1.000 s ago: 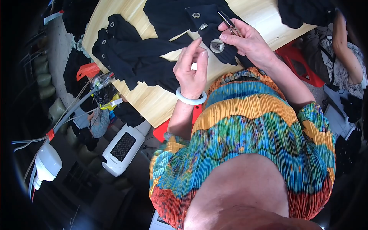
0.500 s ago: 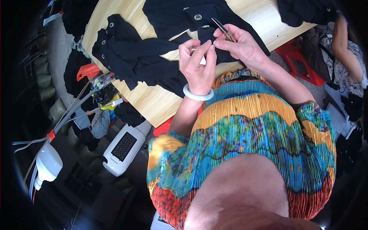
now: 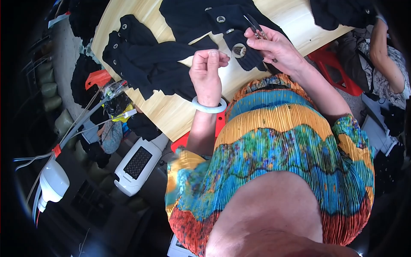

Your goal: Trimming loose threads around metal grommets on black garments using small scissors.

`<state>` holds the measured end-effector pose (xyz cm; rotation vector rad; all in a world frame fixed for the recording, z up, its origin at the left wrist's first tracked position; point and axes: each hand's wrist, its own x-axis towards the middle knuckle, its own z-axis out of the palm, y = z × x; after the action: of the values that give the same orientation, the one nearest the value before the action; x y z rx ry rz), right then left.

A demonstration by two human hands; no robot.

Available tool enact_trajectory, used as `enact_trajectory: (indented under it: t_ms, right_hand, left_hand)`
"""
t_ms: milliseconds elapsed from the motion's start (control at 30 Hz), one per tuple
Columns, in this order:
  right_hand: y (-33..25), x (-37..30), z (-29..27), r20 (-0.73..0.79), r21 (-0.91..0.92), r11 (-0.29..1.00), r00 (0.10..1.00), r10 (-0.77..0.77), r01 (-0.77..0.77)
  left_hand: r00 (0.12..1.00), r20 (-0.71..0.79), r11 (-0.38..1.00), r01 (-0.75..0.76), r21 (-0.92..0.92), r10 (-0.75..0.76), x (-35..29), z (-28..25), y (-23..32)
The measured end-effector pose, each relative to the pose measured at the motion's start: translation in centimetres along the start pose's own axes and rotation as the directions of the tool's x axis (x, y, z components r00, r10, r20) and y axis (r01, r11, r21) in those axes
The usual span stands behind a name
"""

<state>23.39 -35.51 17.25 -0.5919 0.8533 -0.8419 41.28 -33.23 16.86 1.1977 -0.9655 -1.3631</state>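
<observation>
My right hand holds a small pair of scissors, blades pointing up and away. To the left, my left hand has its thumb and fingers pinched together above the table; whatever they hold, if anything, is too small to make out. A large round button with a pale rim shows on a black knit cuff between the hands. That cuff belongs to a black garment with more round buttons, such as one farther back. Another buttoned black piece spreads over the left of the table.
The light wooden table has a curved left edge. Beside it on the left are a white light bulb, cables and a white appliance. A red stool stands at right, near another person's arm and black cloth.
My hands have drawn apart: the left went left and slightly down, while the right shifted a little right with the scissors. The large cuff button has come into view between them.
</observation>
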Motion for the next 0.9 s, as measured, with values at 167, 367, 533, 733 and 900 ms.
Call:
enact_trajectory:
  t_ms: [167,367,533,733,900]
  right_hand:
    - [0.2,0.1,-0.2,-0.016,-0.04,0.999,1.0,-0.008,0.007]
    - [0.1,0.1,-0.4,0.037,-0.039,0.999,0.999,-0.01,0.011]
    - [0.6,0.6,-1.3,0.071,0.079,0.996,0.997,0.024,-0.03]
    - [0.9,0.7,-1.5,0.093,0.169,0.983,0.994,0.059,-0.074]
    - [1.8,1.0,-2.1,0.058,0.374,0.916,0.99,0.13,-0.142]
  left_hand:
    - [0.995,0.094,0.998,0.011,0.067,-0.018,-1.0,1.2,0.6]
    - [0.982,0.165,0.977,-0.117,0.179,0.088,-0.8,0.6,-0.5]
    - [0.951,0.231,0.917,-0.27,0.294,0.206,-0.6,0.9,-0.4]
    - [0.943,0.185,0.868,-0.326,0.375,0.275,-0.2,1.2,-1.2]
    - [0.973,0.064,0.921,-0.232,0.313,0.223,0.1,1.4,-1.1]
